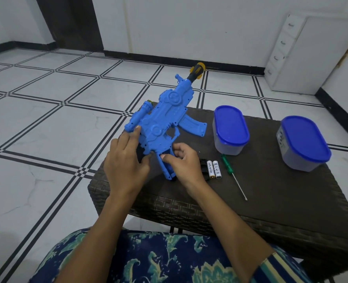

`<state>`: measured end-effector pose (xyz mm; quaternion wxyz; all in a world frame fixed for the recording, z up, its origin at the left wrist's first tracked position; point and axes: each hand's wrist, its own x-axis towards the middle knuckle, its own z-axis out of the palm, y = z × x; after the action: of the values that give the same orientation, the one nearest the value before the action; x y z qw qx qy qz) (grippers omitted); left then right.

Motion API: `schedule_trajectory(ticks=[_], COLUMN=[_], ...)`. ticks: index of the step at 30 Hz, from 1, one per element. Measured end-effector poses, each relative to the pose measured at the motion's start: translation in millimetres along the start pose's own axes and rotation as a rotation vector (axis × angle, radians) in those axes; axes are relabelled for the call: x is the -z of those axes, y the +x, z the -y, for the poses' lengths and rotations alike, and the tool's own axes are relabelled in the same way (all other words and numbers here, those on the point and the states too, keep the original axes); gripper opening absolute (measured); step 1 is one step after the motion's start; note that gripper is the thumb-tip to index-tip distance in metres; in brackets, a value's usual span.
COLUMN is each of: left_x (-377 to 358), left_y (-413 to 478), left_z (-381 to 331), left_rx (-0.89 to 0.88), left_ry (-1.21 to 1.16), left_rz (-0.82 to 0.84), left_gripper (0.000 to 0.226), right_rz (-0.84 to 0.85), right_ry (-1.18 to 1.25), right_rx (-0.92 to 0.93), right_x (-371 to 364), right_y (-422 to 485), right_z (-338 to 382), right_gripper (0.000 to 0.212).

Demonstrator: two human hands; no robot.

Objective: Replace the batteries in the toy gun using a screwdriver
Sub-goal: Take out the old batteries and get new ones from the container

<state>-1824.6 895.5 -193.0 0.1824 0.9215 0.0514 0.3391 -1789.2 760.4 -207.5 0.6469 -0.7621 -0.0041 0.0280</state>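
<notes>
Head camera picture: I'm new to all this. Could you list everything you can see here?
toy gun: 1, blue with a black and yellow muzzle, tilted up at the table's left edge
batteries: 2, white, side by side on the table, right of the gun's grip
screwdriver: 1, green handle, on the table right of the batteries
containers: 2, clear with blue lids, on the table's right half
table: 1, dark brown woven
drawer unit: 1, white, by the far right wall
floor: white tiles, black lines
left hand: 1, holds the gun's rear
right hand: 1, pinches the gun's grip
</notes>
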Motion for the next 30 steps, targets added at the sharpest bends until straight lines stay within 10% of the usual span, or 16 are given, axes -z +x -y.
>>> schedule_trajectory(ticks=[30], left_x=[-3.4], left_y=[-5.5], left_z=[-0.6], left_rx=[0.045], left_ry=[-0.004], left_rz=[0.032], left_gripper=[0.070], right_rz=[-0.010], right_ry=[0.160], right_rx=[-0.067], right_x=[2.1], right_y=[2.6], right_z=[0.3], right_gripper=[0.016])
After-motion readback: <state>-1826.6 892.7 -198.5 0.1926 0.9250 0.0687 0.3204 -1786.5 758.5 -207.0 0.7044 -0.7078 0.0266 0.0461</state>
